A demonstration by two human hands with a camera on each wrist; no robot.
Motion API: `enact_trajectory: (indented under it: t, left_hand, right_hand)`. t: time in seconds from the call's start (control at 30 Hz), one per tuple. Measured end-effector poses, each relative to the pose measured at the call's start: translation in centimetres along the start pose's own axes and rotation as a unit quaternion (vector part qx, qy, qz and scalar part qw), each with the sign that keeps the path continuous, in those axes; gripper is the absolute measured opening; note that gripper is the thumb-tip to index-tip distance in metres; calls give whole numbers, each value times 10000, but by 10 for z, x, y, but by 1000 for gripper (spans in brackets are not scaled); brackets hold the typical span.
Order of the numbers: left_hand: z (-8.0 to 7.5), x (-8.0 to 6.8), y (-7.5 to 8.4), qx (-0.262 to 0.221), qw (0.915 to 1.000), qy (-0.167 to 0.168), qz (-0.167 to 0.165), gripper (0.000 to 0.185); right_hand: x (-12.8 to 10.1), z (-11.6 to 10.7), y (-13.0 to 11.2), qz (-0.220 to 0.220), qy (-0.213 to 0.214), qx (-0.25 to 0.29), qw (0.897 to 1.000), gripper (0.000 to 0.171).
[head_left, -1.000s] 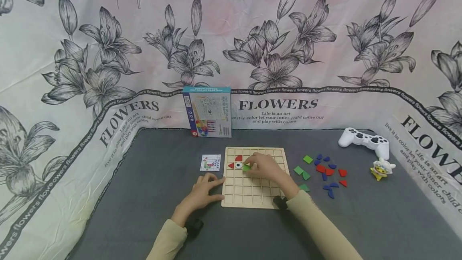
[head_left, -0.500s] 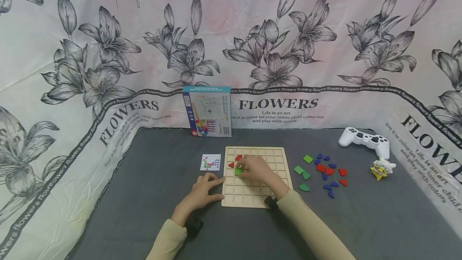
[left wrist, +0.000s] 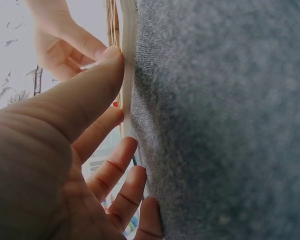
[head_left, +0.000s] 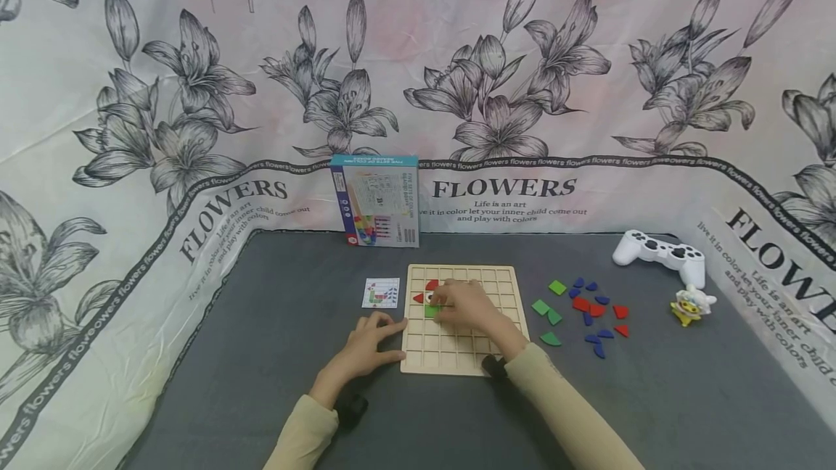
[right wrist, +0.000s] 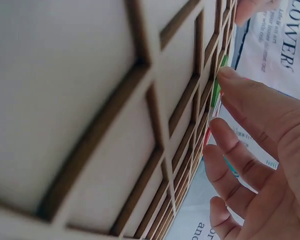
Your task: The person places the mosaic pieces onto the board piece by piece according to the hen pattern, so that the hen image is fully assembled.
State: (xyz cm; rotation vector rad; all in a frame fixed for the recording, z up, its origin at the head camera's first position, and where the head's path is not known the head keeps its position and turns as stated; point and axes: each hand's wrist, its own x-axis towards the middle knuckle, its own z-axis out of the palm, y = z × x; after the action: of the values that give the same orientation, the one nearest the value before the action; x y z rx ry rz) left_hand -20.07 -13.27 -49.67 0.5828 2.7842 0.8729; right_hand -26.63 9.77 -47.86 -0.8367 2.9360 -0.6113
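A wooden grid board (head_left: 421, 363) lies on the table. My left hand (head_left: 366, 345) rests at its left edge, thumb and fingertips against the rim and fingers spread. Over the board's upper left part, my right hand (head_left: 466, 304) touches a green square piece (head_left: 429, 312) with its fingertips. In the right wrist view the thumb tip lies on the green piece (right wrist: 217, 89), while the other fingers are loosely bent. Above that piece sit a red triangle (head_left: 418, 298), a red rounded piece (head_left: 432, 285) and a white eye piece, partly hidden by the fingers.
A pattern card (head_left: 381, 293) lies left of the board. Green pieces (head_left: 541, 307), blue pieces (head_left: 601, 300) and red pieces (head_left: 620, 312) are scattered to the right. Farther off are a game controller (head_left: 660, 255), a small figurine (head_left: 691, 306) and a standing box (head_left: 377, 203).
My right hand has moved left and slightly down with the green square, which now sits below the eye piece. Over the last half second it has hardly moved. My left hand stays put.
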Motion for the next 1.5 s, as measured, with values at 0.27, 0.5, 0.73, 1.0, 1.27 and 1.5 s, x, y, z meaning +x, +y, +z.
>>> enact_trajectory:
  t: [0.27,0.5,0.73,1.0,1.27,1.5]
  left_hand:
    - [0,0,0,-14,10000,32,-37,60]
    - [0,-1,0,19,9999,85,66,60]
    - [0,-1,-1,56,10000,58,7,61]
    - [0,-2,-1,62,9999,81,17,61]
    - [0,-2,0,27,10000,76,12,61]
    - [1,-2,-1,21,10000,56,66,61]
  right_hand:
    - [-10,-12,14,-38,205,2,9998,19]
    - [-19,-21,31,302,208,20,9993,17]
    - [-28,-28,49,323,387,6,9987,13]
    - [-41,-42,71,483,329,-15,9983,22]
    - [-54,-54,95,613,285,-160,9976,27]
    - [-62,-62,118,711,301,-353,9964,27]
